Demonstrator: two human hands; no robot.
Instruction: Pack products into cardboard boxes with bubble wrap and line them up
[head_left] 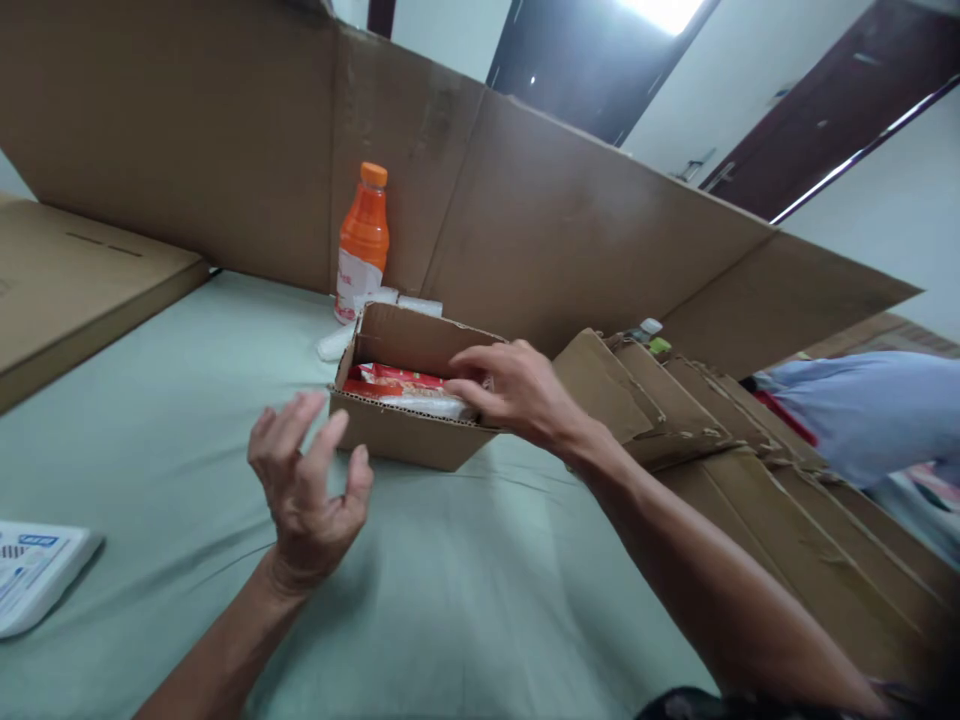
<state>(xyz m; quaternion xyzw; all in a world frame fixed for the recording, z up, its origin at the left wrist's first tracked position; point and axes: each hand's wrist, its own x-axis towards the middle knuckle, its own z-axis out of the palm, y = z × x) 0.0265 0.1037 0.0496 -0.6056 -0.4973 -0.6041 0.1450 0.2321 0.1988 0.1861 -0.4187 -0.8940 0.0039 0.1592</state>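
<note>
A small open cardboard box (405,435) stands on the pale green cloth and holds red and white packets (397,382). My right hand (517,392) reaches into the box from the right, its fingers bent over the packets and touching them. Whether it grips one is hidden. My left hand (309,485) hovers just left of the box's front corner, palm up, fingers curled loosely apart, with nothing in it.
An orange drink bottle (363,240) stands behind the box by white rolls (397,300). Tall cardboard sheets (525,210) wall off the back. Folded cardboard boxes (720,430) lie in a row at right, a flat carton (67,280) at left, a white packet (30,580) at the lower left.
</note>
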